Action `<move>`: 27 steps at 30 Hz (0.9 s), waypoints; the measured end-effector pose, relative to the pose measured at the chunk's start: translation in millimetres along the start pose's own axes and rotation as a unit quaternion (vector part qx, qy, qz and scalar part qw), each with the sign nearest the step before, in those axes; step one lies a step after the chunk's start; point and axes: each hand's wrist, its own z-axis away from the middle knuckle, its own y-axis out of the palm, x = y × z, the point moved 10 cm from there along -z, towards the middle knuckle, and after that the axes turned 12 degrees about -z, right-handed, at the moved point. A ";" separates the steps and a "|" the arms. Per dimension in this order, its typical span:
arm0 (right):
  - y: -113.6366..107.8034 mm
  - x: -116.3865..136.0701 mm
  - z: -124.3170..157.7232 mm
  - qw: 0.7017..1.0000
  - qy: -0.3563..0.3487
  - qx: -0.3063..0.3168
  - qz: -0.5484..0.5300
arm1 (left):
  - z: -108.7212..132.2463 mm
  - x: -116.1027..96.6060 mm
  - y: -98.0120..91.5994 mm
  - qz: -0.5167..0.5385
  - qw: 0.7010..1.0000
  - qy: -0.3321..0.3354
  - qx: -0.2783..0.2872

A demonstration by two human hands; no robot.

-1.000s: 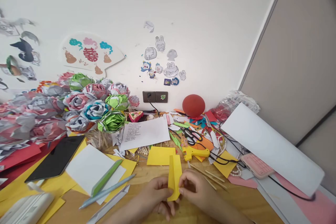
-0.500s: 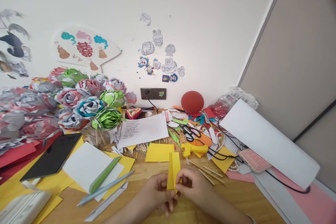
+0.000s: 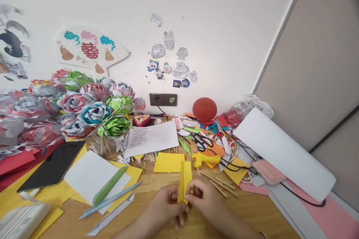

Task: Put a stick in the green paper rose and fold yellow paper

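A folded strip of yellow paper (image 3: 185, 176) stands upright between my two hands at the bottom middle of the wooden desk (image 3: 260, 218). My left hand (image 3: 168, 206) pinches its lower left edge with curled fingers. My right hand (image 3: 205, 197) grips its right side, fingers closed on the fold. A flat yellow square sheet (image 3: 168, 162) lies just behind the strip.
A yellow glue gun (image 3: 206, 159), scissors (image 3: 202, 141) and thin wooden sticks (image 3: 221, 186) lie right of my hands. A printed sheet (image 3: 153, 137), paper roses (image 3: 92, 110), a black tablet (image 3: 52, 165), pens (image 3: 110, 199) and white paper (image 3: 91, 174) sit left. A long white board (image 3: 283, 154) and pink case (image 3: 269, 171) are right.
My hands and the yellow strip have stayed nearly in place; my right fingers have closed further over the fold. The view has shifted slightly to the right and downward.
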 end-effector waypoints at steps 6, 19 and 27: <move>-0.9 2.3 1.7 0.998 0.004 0.011 -0.061 | -0.3 -0.6 -0.7 0.006 1.000 0.002 0.002; -1.0 -4.5 2.5 0.997 0.049 -0.010 -0.054 | 5.2 -9.2 -0.4 0.030 0.999 0.010 0.017; -3.7 -8.6 2.7 0.998 0.048 -0.032 -0.037 | 1.9 -2.7 -2.1 0.032 0.999 0.004 0.013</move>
